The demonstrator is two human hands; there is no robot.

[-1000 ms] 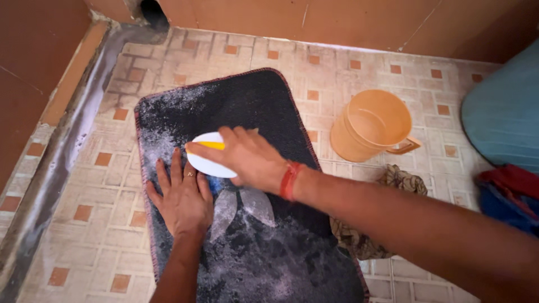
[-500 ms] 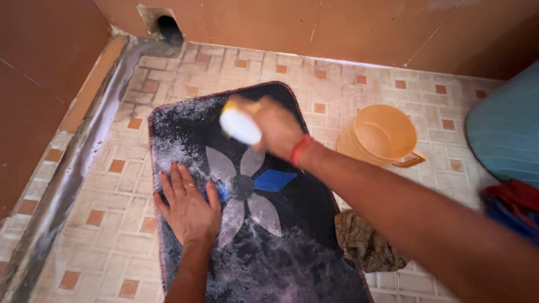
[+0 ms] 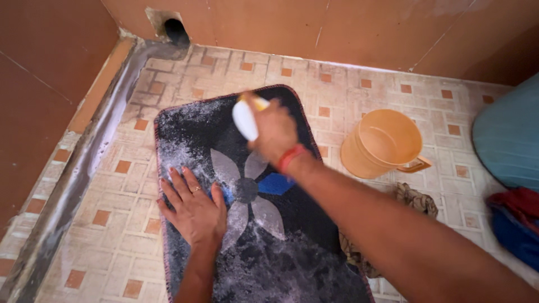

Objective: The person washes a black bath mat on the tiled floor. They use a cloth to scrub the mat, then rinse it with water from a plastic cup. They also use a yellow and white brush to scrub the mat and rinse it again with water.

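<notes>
While the left hand [image 3: 193,210] presses flat on the dark soapy flower-patterned mat [image 3: 185,126], the right hand [image 3: 274,130] grips a white oval scrubbing brush [image 3: 244,119] at the far end; scrubbing seems underway, next calling for a firm stroke nearward.

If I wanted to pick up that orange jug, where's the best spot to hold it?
Take the orange jug by its handle, which sticks out on the side nearest the blue tub. Come from that side: the jug stands upright, and nothing seems to block the handle.
</notes>
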